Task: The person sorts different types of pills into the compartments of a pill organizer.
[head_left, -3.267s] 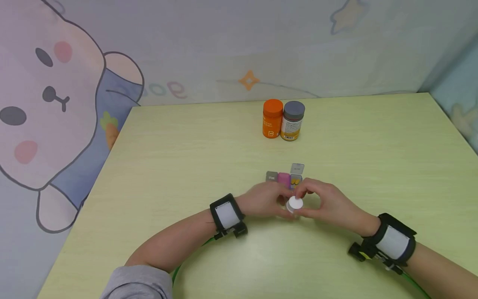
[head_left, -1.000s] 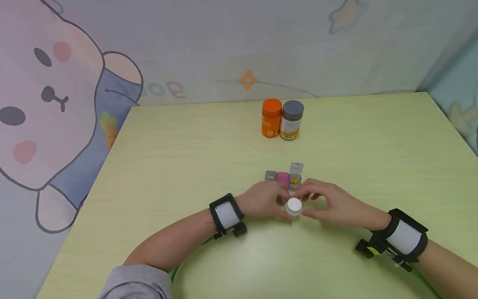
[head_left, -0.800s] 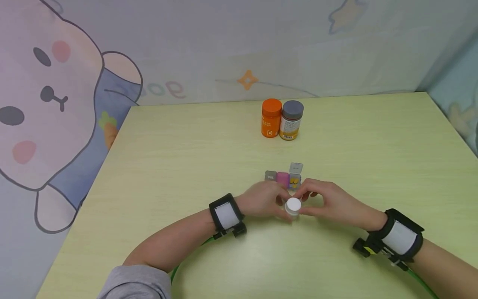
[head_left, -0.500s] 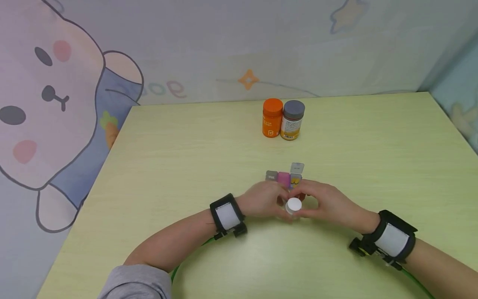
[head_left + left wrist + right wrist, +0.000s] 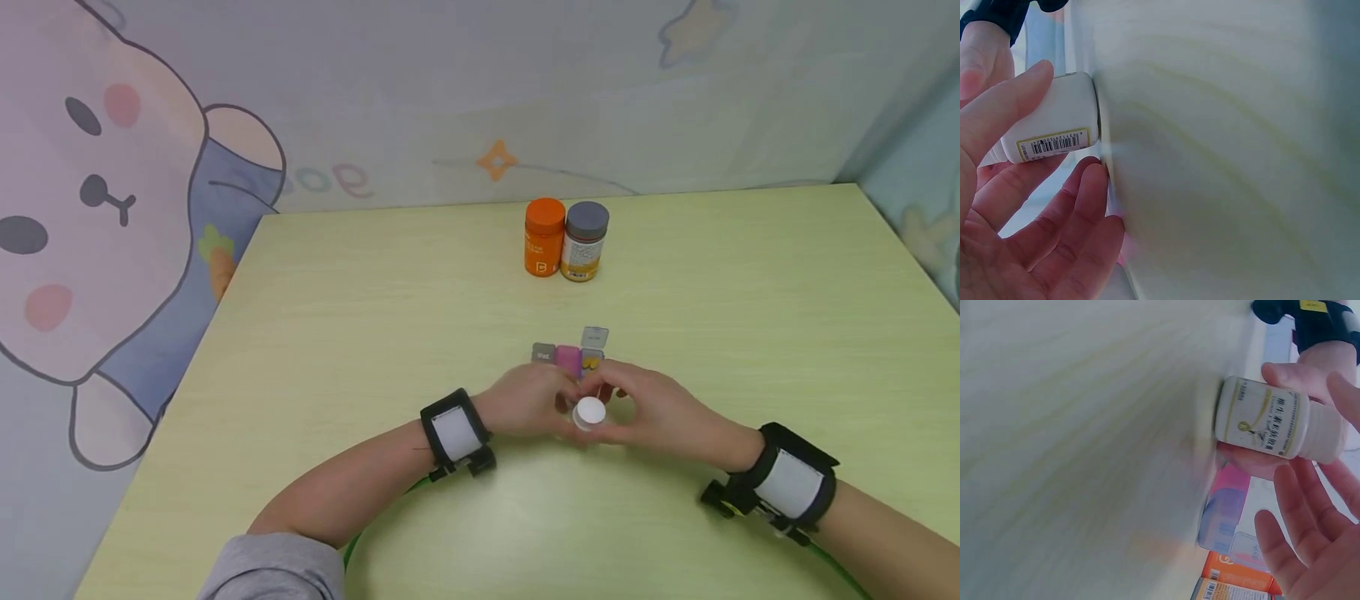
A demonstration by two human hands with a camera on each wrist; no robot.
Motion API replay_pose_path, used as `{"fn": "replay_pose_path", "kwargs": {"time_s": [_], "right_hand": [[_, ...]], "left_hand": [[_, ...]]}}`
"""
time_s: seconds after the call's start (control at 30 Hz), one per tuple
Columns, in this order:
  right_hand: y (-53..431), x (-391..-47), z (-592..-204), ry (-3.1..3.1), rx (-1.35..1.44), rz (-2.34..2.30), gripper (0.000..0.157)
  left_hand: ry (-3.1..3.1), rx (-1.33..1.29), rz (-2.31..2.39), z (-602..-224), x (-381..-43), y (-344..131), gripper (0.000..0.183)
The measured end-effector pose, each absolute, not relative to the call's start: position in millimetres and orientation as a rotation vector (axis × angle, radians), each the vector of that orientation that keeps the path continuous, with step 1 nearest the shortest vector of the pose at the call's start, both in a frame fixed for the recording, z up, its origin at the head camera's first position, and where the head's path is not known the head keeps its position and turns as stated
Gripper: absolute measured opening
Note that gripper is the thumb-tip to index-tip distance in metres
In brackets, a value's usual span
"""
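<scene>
Upright on the table stands a white pill bottle [image 5: 1254, 422] with a printed label and a white screw cap [image 5: 592, 409]. My left hand [image 5: 528, 402] grips its body between thumb and fingers; the remaining fingers fan out low along the tabletop in the left wrist view. From the other side, my right hand [image 5: 660, 414] pinches the cap with thumb and index finger, its other fingers spread. Just behind the hands is a pill organizer [image 5: 567, 358] with grey and pink compartments. One lid [image 5: 596, 337] is flipped up, showing yellow softgels [image 5: 591, 363] inside. My hands partly hide the organizer.
Farther back, an orange bottle [image 5: 543, 242] and a grey-capped bottle [image 5: 584, 243] stand side by side. The pale wooden table [image 5: 390, 317] ends at a wall covering printed with cartoons. A green cable [image 5: 840, 569] trails from my right wrist camera.
My right hand drew slightly away from the cap to the right around a second ago, then came back in to it. My left hand has kept its grip on the bottle.
</scene>
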State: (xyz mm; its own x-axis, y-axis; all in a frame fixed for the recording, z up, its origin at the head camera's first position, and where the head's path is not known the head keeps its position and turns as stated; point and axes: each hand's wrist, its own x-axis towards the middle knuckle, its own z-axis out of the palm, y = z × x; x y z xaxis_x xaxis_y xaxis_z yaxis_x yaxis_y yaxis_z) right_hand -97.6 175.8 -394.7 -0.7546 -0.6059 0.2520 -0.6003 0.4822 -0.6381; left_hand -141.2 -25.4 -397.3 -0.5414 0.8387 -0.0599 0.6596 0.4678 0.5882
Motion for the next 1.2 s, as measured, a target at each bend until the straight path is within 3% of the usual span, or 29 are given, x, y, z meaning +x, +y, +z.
{"fn": "replay_pose_path", "kwargs": {"time_s": [0.2,0.47,0.8,1.2], "right_hand": [[185,-97,-393,2.542,-1.155,-1.251,0.045],[185,-101,-390,2.539,-1.181,-1.261,0.031],[176,-99,-392,2.654,-0.975,-1.146,0.034],[180,-102,-396,2.551,-1.223,-1.284,0.037]], "left_hand": [[2.371,1.252,0.735,-396,-141,-26,0.036],[2.359,1.241,0.728,-395,-141,-25,0.034],[2.356,1.24,0.761,-397,-141,-26,0.031],[2.365,1.236,0.75,-396,-141,-26,0.033]]}}
